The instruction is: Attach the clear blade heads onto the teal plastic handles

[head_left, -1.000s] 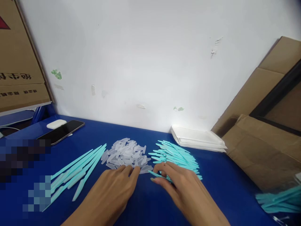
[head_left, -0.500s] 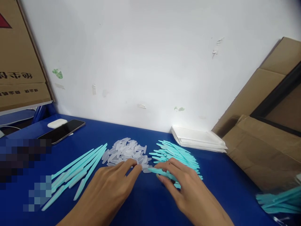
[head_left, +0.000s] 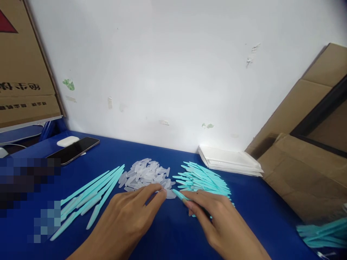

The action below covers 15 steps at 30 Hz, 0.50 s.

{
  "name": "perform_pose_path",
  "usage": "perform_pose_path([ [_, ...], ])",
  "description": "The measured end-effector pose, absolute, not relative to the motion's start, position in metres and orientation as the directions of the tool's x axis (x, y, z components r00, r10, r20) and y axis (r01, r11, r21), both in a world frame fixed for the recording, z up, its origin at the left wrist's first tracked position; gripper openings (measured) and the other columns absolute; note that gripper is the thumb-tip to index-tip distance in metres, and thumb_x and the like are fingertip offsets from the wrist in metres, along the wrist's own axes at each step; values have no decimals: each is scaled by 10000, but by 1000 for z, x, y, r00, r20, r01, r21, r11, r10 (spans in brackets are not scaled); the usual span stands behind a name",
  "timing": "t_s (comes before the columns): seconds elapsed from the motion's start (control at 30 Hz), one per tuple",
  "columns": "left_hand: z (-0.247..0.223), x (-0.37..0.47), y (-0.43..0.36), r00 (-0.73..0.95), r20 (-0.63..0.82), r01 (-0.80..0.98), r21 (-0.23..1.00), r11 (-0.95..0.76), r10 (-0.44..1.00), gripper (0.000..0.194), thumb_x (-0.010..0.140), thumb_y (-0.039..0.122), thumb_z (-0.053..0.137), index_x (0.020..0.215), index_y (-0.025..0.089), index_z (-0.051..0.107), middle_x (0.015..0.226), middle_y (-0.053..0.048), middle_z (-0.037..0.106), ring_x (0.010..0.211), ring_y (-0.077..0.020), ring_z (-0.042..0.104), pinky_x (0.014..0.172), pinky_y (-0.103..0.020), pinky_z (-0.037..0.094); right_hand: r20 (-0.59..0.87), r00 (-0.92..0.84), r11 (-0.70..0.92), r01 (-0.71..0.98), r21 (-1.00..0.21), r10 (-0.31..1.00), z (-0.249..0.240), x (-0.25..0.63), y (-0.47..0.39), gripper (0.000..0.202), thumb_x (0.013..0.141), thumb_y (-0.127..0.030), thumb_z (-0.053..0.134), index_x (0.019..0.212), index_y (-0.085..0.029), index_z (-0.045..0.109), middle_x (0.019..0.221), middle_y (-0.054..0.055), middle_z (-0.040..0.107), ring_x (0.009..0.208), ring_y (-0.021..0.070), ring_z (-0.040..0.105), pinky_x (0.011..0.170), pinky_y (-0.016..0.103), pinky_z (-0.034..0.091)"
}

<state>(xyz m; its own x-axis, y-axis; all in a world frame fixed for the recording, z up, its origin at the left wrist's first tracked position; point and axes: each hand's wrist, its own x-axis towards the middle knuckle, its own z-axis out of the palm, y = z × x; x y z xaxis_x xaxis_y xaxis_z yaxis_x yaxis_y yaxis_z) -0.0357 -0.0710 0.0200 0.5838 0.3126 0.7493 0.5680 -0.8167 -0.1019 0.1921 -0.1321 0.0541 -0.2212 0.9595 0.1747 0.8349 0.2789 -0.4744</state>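
Note:
My left hand (head_left: 135, 211) is closed, thumb and index fingertip together at the front edge of a heap of translucent caps (head_left: 148, 173); a cap seems to be between them, its tip at the fingertips. My right hand (head_left: 214, 213) pinches a turquoise stick (head_left: 179, 195), whose end points left toward the left fingertips without touching them. Behind the right hand lies a pile of turquoise sticks (head_left: 204, 177). On the left, several turquoise sticks with caps on their ends (head_left: 93, 193) are fanned out on the blue table (head_left: 162, 234).
A phone (head_left: 77, 148) and a white case (head_left: 67, 141) lie at the back left. White sheets (head_left: 230, 160) are stacked against the wall. Cardboard boxes (head_left: 292, 173) stand on the right, with a bag of turquoise sticks (head_left: 325, 233) at the lower right.
The stick in my right hand has turned, so its left end now angles upward, and the fingers have shifted on it. My left hand has stayed nearly in place.

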Motion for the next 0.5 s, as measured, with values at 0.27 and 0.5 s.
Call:
perform_pose_path([
  [0.27,23,-35,-74,534,815,513,-101,-852,225,291,1032,104,379,1103,155,656,1048,-58,762,812,-154,752,596,-226,564,109,-271,283,765,-578,956,63,188,-135,287,1074,-288,391,889,-258,609,786,-42,661,736,156,633,701,275,408],
  [0.5,26,-35,-76,505,834,501,-75,-862,221,289,1033,103,389,1096,156,666,1050,-52,761,861,-142,748,629,-202,566,111,-270,282,758,-588,956,65,188,-135,314,1076,-303,394,837,-251,592,771,-53,658,731,142,631,702,267,404],
])
